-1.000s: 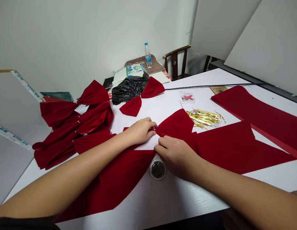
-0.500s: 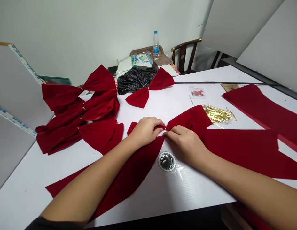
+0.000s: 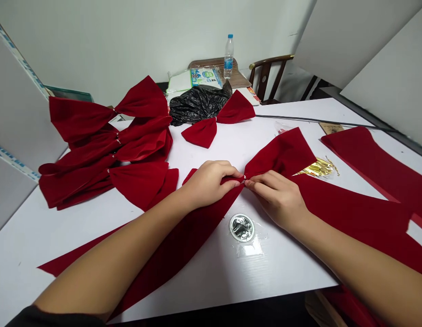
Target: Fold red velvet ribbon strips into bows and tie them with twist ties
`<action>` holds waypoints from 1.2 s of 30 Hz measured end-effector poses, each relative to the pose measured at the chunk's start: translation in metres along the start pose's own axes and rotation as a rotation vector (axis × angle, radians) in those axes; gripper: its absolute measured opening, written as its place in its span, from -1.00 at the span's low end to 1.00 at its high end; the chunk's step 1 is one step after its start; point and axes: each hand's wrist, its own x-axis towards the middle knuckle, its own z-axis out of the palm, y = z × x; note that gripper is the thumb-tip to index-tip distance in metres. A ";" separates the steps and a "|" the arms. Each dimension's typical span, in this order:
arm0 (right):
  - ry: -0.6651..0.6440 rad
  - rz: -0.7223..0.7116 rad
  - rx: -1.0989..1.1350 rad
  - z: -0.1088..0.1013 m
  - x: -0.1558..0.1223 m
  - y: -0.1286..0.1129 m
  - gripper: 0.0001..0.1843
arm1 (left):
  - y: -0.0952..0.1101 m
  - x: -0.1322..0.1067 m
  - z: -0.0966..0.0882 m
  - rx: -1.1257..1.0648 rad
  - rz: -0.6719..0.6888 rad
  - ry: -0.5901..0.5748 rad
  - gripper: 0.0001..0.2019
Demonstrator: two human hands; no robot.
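Note:
My left hand [image 3: 211,184] and my right hand [image 3: 275,199] meet at the narrow gathered middle of a red velvet bow [image 3: 282,154], pinching it from both sides. A small metallic glint shows at the pinch, too small to identify. One wide velvet tail [image 3: 173,247] runs down-left under my left forearm. Another [image 3: 350,218] spreads right beneath my right wrist. Gold twist ties [image 3: 320,168] lie partly hidden behind the upper bow loop, just beyond my right hand.
Finished red velvet bows [image 3: 95,141] are piled at left, with another bow [image 3: 202,131] by a black plastic bag [image 3: 197,104]. A round metal grommet [image 3: 242,228] sits in the white table [image 3: 37,227]. A red velvet strip [image 3: 374,163] lies at right.
The view has shifted, with the table sliding right and up in the frame. My hands have gathered the bow's middle into a tighter pinch, and its upper loop now covers most of the gold ties.

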 end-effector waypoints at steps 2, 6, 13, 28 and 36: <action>0.048 -0.004 -0.033 -0.001 0.002 -0.001 -0.94 | 0.001 -0.002 -0.002 0.024 0.028 0.008 -0.83; 0.055 -0.034 -0.054 -0.003 0.004 -0.002 -0.95 | 0.007 -0.004 -0.003 0.085 0.059 0.032 -0.81; 0.077 -0.069 -0.009 -0.005 0.003 0.002 -0.79 | 0.015 -0.005 -0.006 0.116 0.055 -0.020 -0.77; 0.067 -0.045 -0.006 -0.009 0.003 0.003 -0.83 | 0.022 -0.007 -0.003 0.315 0.129 -0.028 -0.71; 0.089 -0.054 -0.072 -0.008 0.005 0.006 -0.70 | 0.026 -0.007 -0.001 0.387 0.181 -0.032 -0.69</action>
